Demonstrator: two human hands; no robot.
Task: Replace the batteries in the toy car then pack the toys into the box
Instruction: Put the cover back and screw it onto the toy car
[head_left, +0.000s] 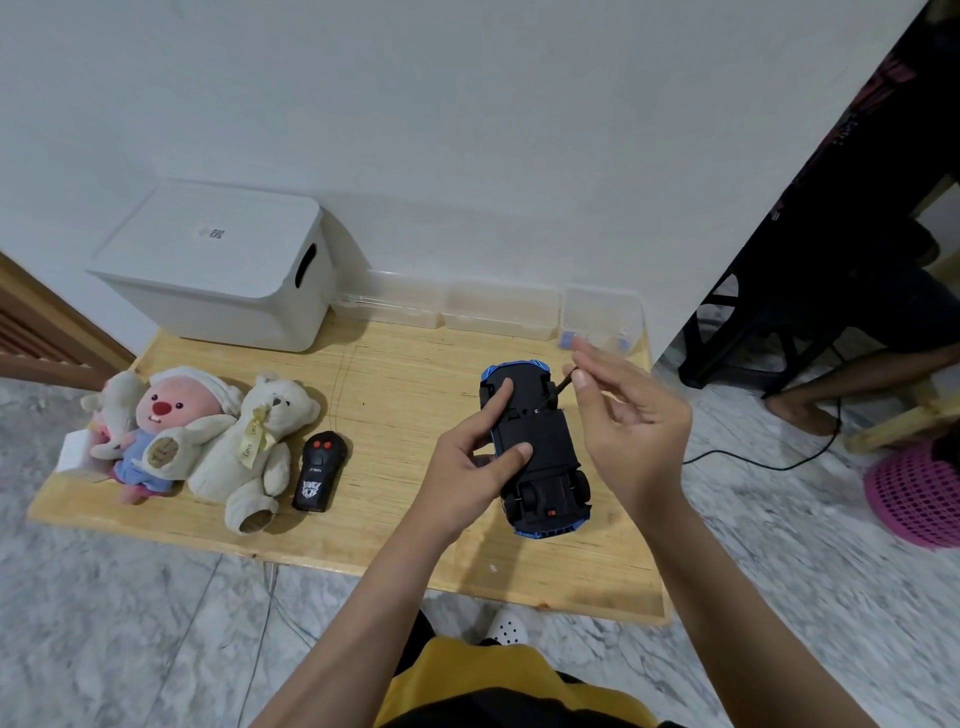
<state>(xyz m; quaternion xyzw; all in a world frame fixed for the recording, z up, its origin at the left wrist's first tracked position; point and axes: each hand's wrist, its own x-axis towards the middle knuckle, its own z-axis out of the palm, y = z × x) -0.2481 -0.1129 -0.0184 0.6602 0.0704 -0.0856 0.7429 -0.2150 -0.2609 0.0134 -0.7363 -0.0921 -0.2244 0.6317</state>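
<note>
A blue toy car (540, 457) lies upside down on the low wooden table (395, 395), its black underside facing up. My left hand (478, 457) grips the car's left side, with one finger and the thumb lying on the underside. My right hand (628, 415) pinches a thin dark screwdriver (558, 391) whose tip meets a screw near the middle of the underside. A black remote control (318, 472) lies left of the car. Three plush toys lie in a row at the table's left: a grey one (117, 410), a pink-faced one (171, 415) and a cream bear (260, 447).
A white lidded storage box (223, 270) stands at the back left against the wall. Clear plastic containers (498, 306) line the back edge, the right one (602, 317) holding small blue items. Another person's leg (857, 379), a black cable and a pink basket (914, 493) are on the floor at right.
</note>
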